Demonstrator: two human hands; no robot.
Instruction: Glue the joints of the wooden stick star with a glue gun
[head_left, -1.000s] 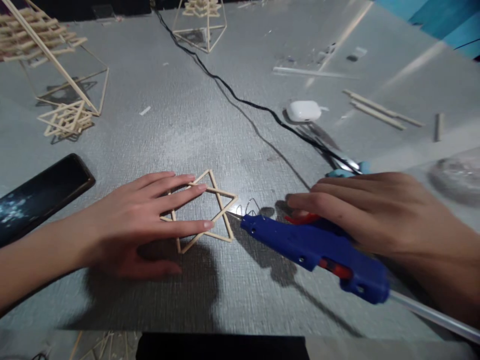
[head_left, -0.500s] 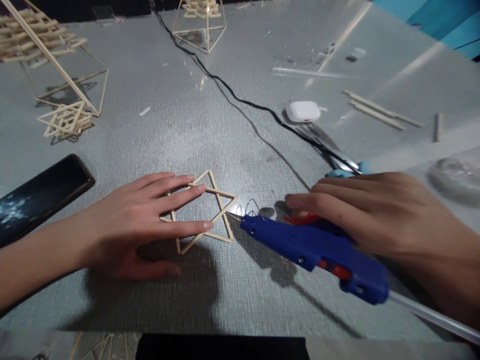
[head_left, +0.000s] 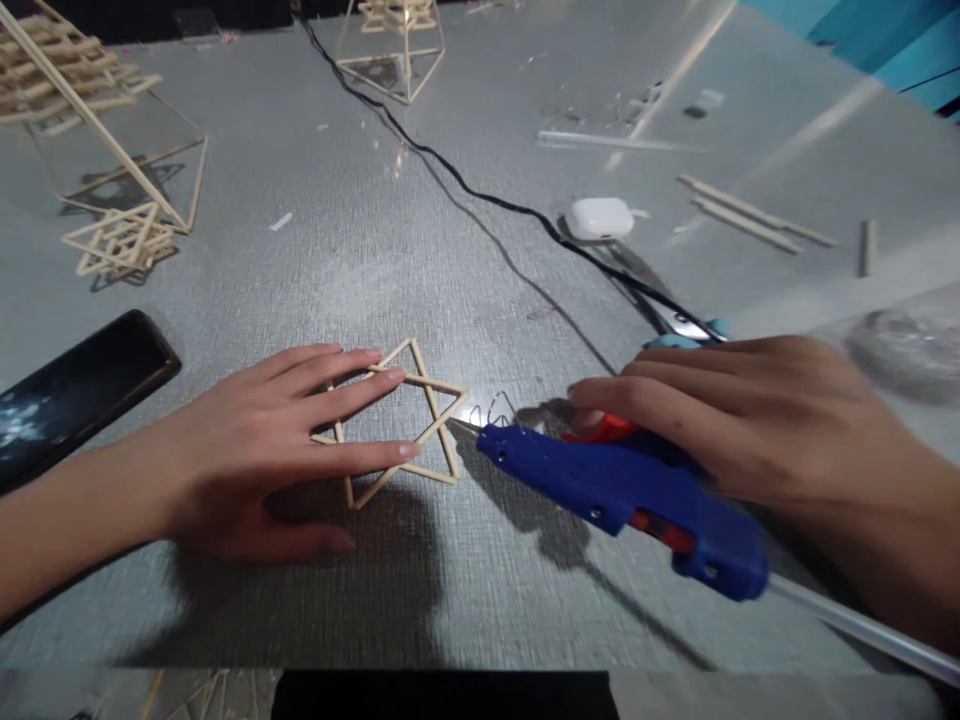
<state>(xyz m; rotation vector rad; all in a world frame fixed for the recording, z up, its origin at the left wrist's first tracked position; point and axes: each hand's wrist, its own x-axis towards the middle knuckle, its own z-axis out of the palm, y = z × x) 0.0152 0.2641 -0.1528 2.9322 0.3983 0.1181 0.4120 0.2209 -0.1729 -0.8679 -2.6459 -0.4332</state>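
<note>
A six-pointed star of thin wooden sticks lies flat on the grey table. My left hand rests over its left side, fingers spread and fingertips pressing on the sticks. In my right hand is a blue hot glue gun, held on its side with the fingers wrapped round the handle by the red trigger. Its metal nozzle points left and meets, or nearly meets, the crossing of sticks at the star's right side. From the gun's back end sticks out a clear glue stick.
A phone lies at the left. Wooden stick structures stand behind it, another at the back. A black cable crosses the table past a white earbud case and scissors. Loose sticks lie at the right.
The whole view has shifted slightly, so everything appears a little further left. Both hands, the star and the glue gun keep nearly the same positions relative to each other.
</note>
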